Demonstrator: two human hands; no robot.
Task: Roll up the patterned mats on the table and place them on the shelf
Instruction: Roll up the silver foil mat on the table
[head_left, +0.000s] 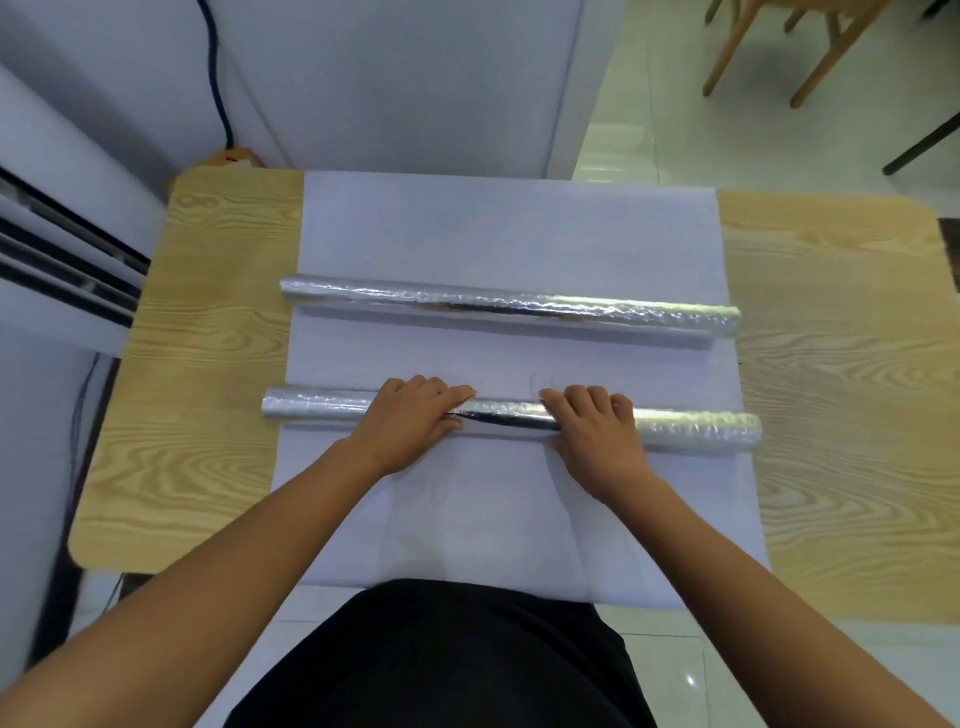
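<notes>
Holding the near roll (311, 408) with both hands. Left hand (410, 415) just left of the middle, right hand (597, 428) just right of it, a small bit of shiny roll showing between. Each grip closed round the roll: fingers curled over the top, thumb tucked at the near side. Lying flat across a white sheet (509, 228) on the wood bench (218, 364), both ends poking a little past the sheet. Farther back on the same sheet, the far roll (509, 309), silver too, side by side with the near one, well apart.
</notes>
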